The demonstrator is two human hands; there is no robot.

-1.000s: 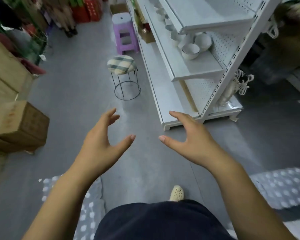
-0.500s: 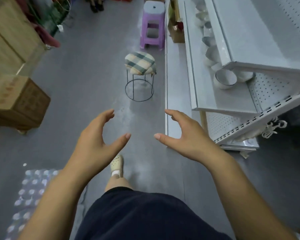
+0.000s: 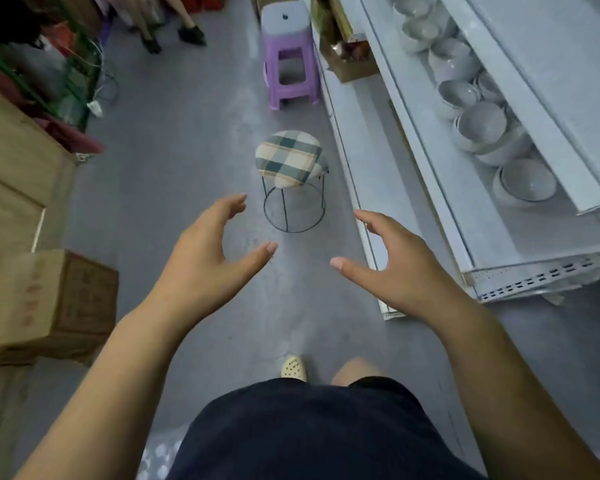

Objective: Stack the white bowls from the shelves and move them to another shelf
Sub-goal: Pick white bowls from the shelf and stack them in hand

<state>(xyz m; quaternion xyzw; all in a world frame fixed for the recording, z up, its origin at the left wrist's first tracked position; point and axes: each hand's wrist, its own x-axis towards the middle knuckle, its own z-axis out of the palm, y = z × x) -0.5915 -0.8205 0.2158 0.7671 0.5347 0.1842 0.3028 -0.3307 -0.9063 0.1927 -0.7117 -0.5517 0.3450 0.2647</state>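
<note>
bowls [image 3: 482, 123] on right shelf [image 3: 471, 216] | hands [image 3: 305, 265] empty, well apart

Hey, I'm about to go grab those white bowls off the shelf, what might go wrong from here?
1. The plaid stool stands in the aisle between you and the shelf; you might trip on its wire base.
2. The white bowls lie crowded and overlapping under the upper shelf, so lifting one may knock its neighbours.
3. The left hand and right hand are both empty; stacking too many could slip.
</note>
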